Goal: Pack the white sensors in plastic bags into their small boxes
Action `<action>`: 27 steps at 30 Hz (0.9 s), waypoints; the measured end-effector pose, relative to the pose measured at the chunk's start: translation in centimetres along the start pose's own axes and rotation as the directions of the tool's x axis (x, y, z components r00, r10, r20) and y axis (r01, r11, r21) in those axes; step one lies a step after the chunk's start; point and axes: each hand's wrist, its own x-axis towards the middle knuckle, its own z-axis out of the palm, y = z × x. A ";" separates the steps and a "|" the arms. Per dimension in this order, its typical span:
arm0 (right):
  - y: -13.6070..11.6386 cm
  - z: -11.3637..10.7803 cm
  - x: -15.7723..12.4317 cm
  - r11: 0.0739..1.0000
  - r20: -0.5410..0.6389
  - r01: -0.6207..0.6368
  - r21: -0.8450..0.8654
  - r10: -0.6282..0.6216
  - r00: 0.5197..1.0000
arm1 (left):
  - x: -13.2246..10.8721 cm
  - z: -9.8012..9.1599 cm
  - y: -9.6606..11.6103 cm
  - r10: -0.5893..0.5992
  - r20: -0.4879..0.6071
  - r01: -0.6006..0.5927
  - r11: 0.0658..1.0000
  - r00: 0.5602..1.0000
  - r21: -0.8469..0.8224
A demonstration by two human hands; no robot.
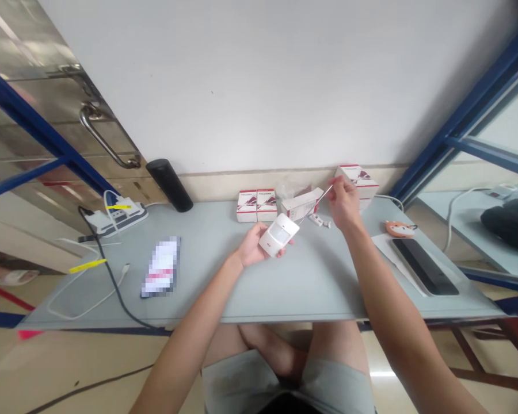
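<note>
A white motion sensor [278, 234] with a rectangular window on its front is tilted in my left hand [254, 246], whose fingers wrap round it from behind. From the sensor's upper right corner a thin metal antenna [314, 207] slants up to the right. My right hand [343, 201] pinches the far end of this rod between thumb and fingers. Whether the rod is fixed to the sensor is too small to tell. Small white parts [320, 221] lie on the table beneath my right hand.
Behind my hands on the grey table [285, 293] are red-and-white boxes [257, 206], an open white box [301, 202] and a stacked box [362, 181]. A black cylinder [169, 185], power strip [123, 221], cables and a blurred phone [160, 267] are left. A dark phone [423, 266] lies right.
</note>
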 end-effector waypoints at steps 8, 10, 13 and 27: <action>-0.5 -3.0 1.9 0.981 -0.164 -0.013 0.194 0.045 0.985 | -1.0 -1.5 0.2 -0.112 -0.067 0.116 0.991 0.992 0.071; -0.5 -3.2 1.9 0.979 -0.148 -0.043 0.197 0.073 0.986 | -1.1 -1.8 0.1 -0.112 -0.080 0.117 0.991 0.990 0.066; -0.4 -3.1 1.7 0.979 -0.108 -0.082 0.185 0.103 0.989 | -1.1 -2.1 -0.1 -0.099 -0.090 0.102 0.994 0.991 0.033; -0.4 -1.9 1.0 0.946 -0.014 -0.154 0.285 0.165 0.986 | -1.7 -2.2 0.0 -0.092 -0.081 0.087 0.994 0.992 -0.072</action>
